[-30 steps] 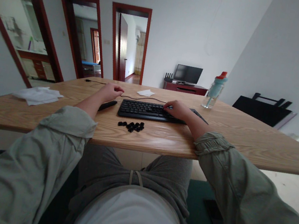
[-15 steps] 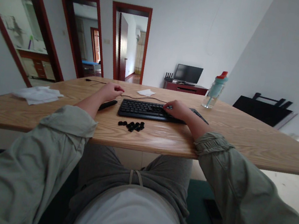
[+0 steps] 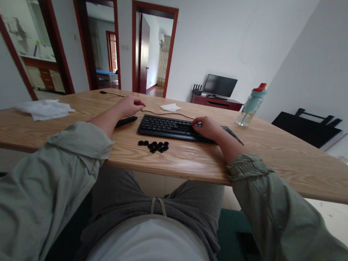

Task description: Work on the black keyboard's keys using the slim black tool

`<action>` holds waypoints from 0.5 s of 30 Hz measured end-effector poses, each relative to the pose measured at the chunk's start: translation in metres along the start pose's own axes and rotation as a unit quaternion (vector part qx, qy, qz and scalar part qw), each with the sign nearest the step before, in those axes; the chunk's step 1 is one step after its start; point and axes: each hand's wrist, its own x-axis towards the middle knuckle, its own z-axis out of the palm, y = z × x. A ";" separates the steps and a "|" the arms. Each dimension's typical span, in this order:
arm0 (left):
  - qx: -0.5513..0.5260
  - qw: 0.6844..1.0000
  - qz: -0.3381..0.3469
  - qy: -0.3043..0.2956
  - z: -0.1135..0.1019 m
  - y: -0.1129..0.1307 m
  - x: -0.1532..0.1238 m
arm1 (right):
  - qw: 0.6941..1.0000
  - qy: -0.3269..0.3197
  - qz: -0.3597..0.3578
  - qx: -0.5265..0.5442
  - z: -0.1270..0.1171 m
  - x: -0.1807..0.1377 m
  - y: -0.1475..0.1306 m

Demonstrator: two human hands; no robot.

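Note:
A black keyboard point(image 3: 168, 127) lies on the wooden table point(image 3: 288, 163) in front of me. My right hand point(image 3: 206, 128) rests on the keyboard's right part, fingers curled down onto the keys as in a pinch; what it grips is too small to make out. My left hand point(image 3: 129, 106) sits left of the keyboard with fingers curled closed, just behind a long black bar-shaped object point(image 3: 126, 121). A small pile of loose black keycaps point(image 3: 154, 146) lies on the table in front of the keyboard. A thin black cable point(image 3: 163, 113) runs behind the keyboard.
A clear bottle with teal and red lid point(image 3: 250, 105) stands at the back right of the table. A crumpled white cloth point(image 3: 44, 108) lies at the left, a small white tissue point(image 3: 170, 107) at the back. Doorways, a TV stand and a folded black table lie beyond.

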 end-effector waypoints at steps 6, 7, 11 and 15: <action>-0.013 1.000 -0.001 0.008 0.001 0.000 -0.001 | 1.000 -0.011 -0.004 -0.002 -0.002 0.000 -0.002; -0.015 1.000 -0.003 0.008 0.001 -0.001 -0.001 | 1.000 -0.014 -0.005 -0.004 -0.003 0.000 -0.003; -0.011 1.000 0.003 0.008 0.003 -0.003 0.000 | 1.000 -0.025 0.004 -0.014 -0.005 -0.001 -0.005; -0.006 1.000 0.009 0.004 0.002 -0.004 0.001 | 1.000 -0.023 0.004 -0.014 -0.003 0.001 -0.005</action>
